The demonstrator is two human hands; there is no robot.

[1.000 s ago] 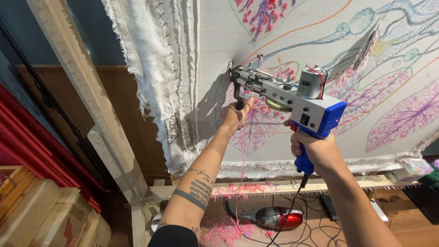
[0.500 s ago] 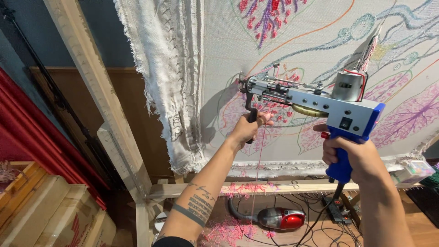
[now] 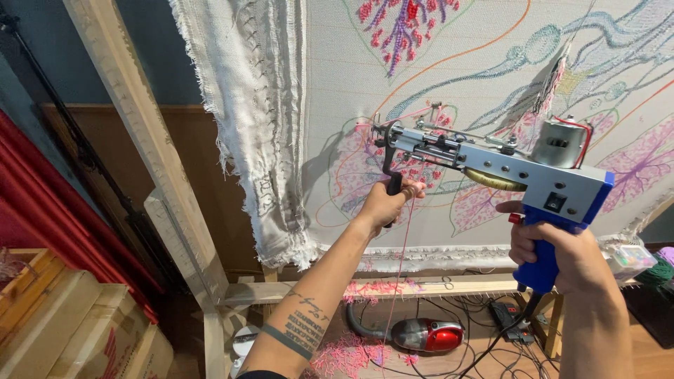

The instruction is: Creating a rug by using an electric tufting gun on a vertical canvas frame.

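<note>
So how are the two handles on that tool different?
The front handle is thin and black, near the tool's tip, gripped by the left hand. The rear handle is thick and blue, under the motor end, gripped by the right hand. Both hang below the same tufting gun.
</note>
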